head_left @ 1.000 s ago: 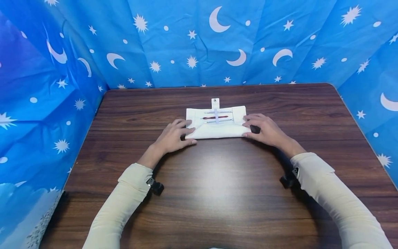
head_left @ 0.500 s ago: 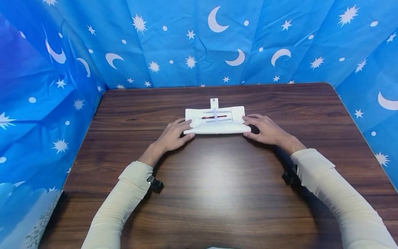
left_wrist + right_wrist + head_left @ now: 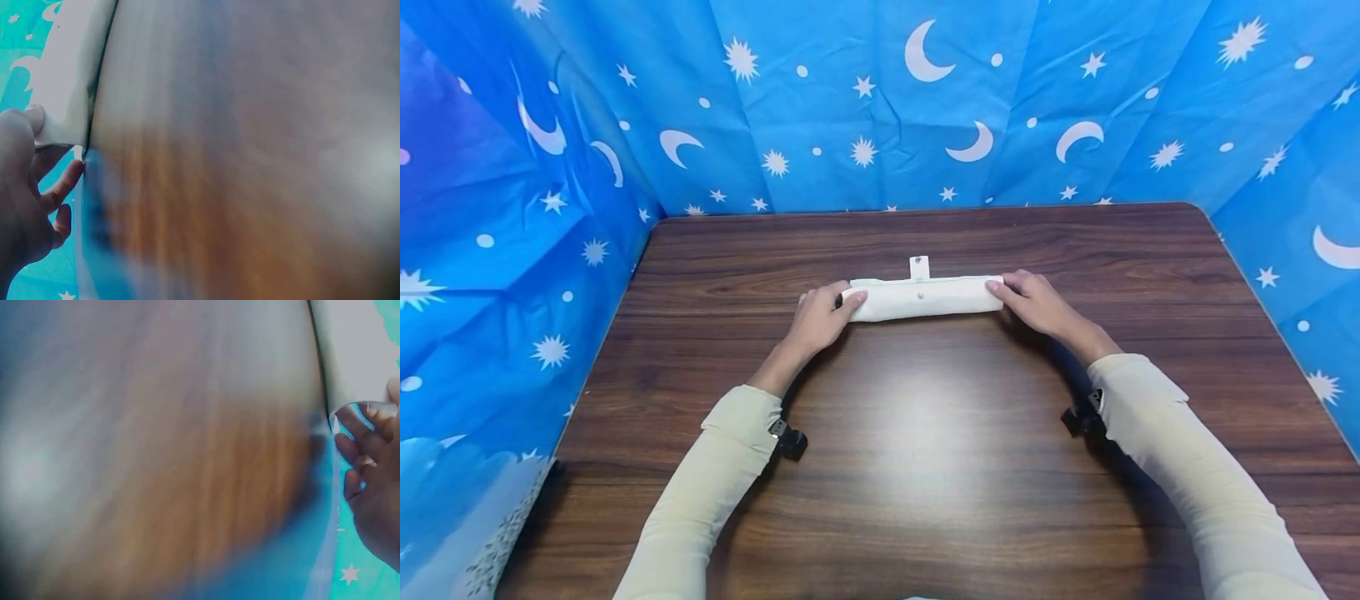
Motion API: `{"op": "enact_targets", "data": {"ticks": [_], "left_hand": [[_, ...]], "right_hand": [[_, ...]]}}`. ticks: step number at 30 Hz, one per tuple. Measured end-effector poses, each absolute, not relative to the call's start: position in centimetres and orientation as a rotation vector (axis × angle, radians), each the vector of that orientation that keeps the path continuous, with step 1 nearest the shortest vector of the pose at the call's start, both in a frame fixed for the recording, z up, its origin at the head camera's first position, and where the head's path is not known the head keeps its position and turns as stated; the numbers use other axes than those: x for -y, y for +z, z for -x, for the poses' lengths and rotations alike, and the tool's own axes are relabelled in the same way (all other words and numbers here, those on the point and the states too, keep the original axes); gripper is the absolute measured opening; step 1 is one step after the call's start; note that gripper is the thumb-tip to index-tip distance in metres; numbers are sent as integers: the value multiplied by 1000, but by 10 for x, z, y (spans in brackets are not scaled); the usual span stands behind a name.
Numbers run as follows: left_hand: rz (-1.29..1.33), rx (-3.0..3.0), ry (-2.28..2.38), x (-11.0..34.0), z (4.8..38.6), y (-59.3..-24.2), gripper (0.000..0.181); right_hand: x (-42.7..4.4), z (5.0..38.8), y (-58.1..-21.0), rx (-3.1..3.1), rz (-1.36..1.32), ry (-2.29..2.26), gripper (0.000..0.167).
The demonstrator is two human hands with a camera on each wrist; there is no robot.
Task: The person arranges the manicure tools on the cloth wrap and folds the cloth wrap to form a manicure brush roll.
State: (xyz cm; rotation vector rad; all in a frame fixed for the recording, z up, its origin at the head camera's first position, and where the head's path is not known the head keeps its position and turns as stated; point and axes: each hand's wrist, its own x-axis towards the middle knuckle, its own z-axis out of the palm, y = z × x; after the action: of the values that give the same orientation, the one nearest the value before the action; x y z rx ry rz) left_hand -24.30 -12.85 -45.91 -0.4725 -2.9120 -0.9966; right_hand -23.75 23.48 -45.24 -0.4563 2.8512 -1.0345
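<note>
A white roll-up tool pouch [image 3: 925,300] lies across the far half of the table, folded into a narrow bar. One snap stud shows on its near face, and a short snap tab [image 3: 919,267] sticks out behind it. My left hand [image 3: 822,319] pinches the pouch's left end, thumb on the near face. At the right end my right hand [image 3: 1037,302] pinches it the same way. In the left wrist view the left thumb [image 3: 36,117] presses on the white cloth [image 3: 69,69]. The slim tools inside are now hidden.
The dark wood-grain table [image 3: 917,467] spreads in front of the pouch, with a bright glare spot on it. A blue curtain [image 3: 820,108] with moons and stars stands behind the table and along both sides.
The pouch's near edge has been rolled away from me over the slim tools, covering them. Both thumbs have moved up onto the folded part.
</note>
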Motion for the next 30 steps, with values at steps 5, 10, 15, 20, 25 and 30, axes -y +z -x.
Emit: {"op": "enact_targets", "data": {"ticks": [5, 10, 15, 20, 25, 30], "left_hand": [[394, 2982, -912, 121, 249, -458, 45], [310, 3023, -844, 116, 256, -460, 53], [466, 2838, -733, 105, 254, -455, 33], [785, 2719, -719, 86, 250, -451, 31], [751, 2816, -834, 74, 250, -458, 36], [744, 2793, -882, 74, 253, -466, 32]], "right_hand": [[-232, 242, -451, -2879, 373, -887, 50], [-230, 243, -449, -2960, 405, -624, 49], [-229, 245, -447, -2946, 406, -592, 48], [-229, 246, -446, -2936, 388, -594, 49], [-226, 249, -446, -2944, 349, -599, 50], [-220, 255, -437, -2988, 306, -641, 50]]}}
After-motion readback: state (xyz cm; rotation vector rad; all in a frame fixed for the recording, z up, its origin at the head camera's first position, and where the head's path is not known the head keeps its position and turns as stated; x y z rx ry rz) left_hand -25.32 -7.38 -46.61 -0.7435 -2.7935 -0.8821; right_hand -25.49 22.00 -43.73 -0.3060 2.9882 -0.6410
